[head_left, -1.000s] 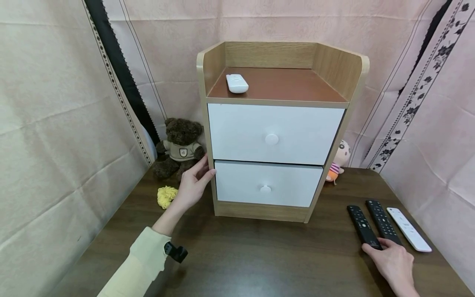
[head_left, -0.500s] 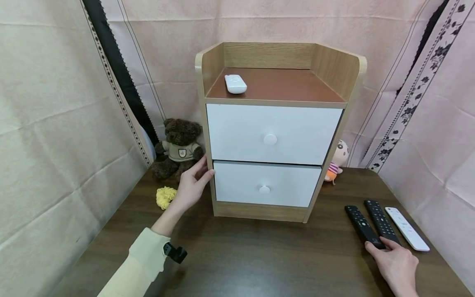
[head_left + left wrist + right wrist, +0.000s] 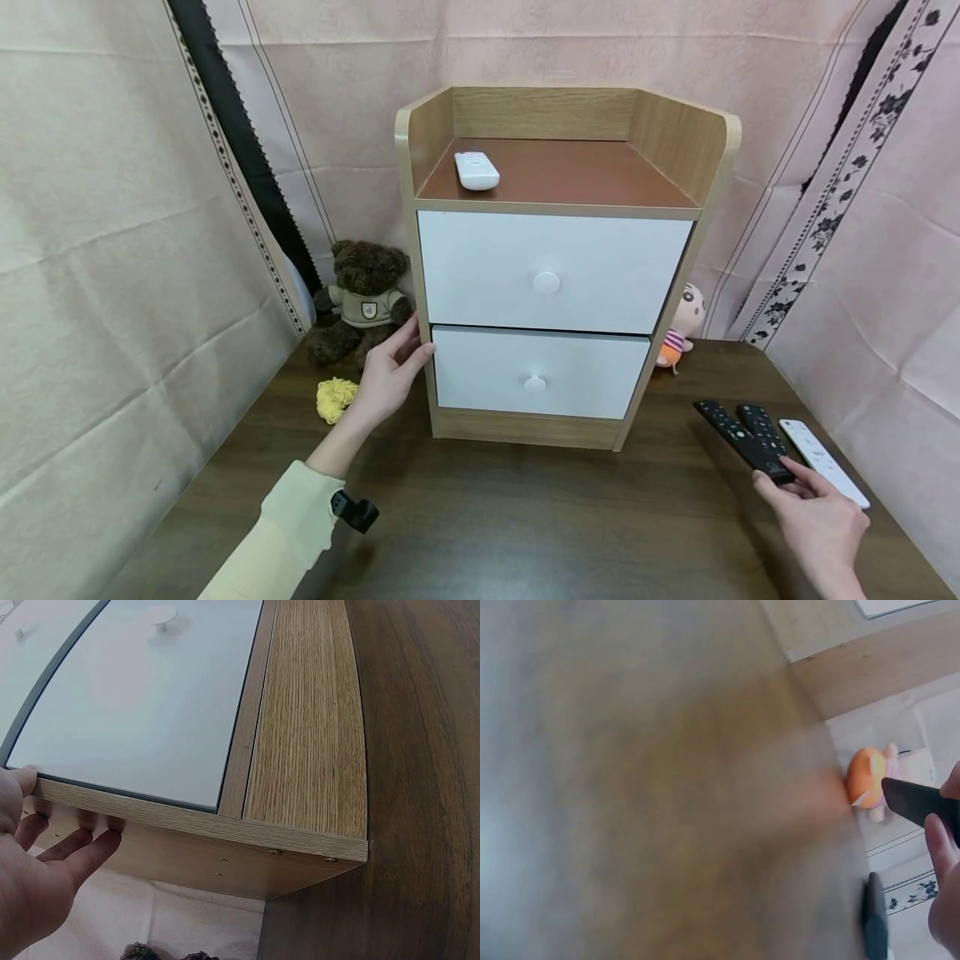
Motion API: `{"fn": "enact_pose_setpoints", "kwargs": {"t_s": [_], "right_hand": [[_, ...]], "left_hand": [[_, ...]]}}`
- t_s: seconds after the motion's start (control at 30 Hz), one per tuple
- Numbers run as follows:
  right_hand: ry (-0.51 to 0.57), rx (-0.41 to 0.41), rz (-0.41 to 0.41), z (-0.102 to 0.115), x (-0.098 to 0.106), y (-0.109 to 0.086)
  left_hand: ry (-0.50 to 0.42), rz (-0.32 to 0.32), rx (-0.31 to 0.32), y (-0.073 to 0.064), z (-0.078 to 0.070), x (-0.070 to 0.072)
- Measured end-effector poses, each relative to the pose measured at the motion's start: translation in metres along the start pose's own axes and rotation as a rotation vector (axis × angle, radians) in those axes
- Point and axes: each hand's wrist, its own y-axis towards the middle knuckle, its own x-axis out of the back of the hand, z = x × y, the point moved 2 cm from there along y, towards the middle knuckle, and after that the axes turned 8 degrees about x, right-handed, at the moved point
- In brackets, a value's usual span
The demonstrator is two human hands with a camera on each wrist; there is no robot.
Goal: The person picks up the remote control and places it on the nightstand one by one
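Note:
My right hand (image 3: 821, 521) pinches the near end of a black remote control (image 3: 742, 442) between thumb and fingers. That remote is lifted and tilted over the table, its far end up. In the right wrist view, the held remote (image 3: 919, 802) shows at the right edge with the thumb against it. My left hand (image 3: 390, 375) rests on the left side of a two-drawer cabinet (image 3: 525, 427). Its thumb touches the front edge, while the fairly straight fingers (image 3: 94, 851) lie along the side panel. Both white drawers are closed.
A second black remote (image 3: 761, 421) and a white remote (image 3: 821, 458) lie at the right. Another white remote (image 3: 476, 171) is on the cabinet top. Left of the cabinet are a teddy bear (image 3: 367, 292) and yellow bundle (image 3: 335, 398). A plush toy (image 3: 678, 329) stands behind its right side.
My right hand has lifted the left black remote off the table and moved right, bringing it partly over the second black remote. The left hand stays on the cabinet.

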Motion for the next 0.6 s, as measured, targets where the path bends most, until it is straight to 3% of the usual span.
{"fn": "enact_pose_setpoints", "kwargs": {"t_s": [0.17, 0.43, 0.6], "right_hand": [[0.202, -0.011, -0.072, 0.016, 0.007, 0.005], [0.318, 0.005, -0.128, 0.043, 0.023, 0.023], [0.446, 0.024, -0.148, 0.060, 0.032, 0.033]], "left_hand": [[-0.003, 0.000, 0.004, -0.001, 0.000, 0.000], [-0.006, -0.005, 0.002, 0.000, 0.000, 0.001], [-0.014, -0.008, 0.010, 0.001, 0.000, 0.000]]}}
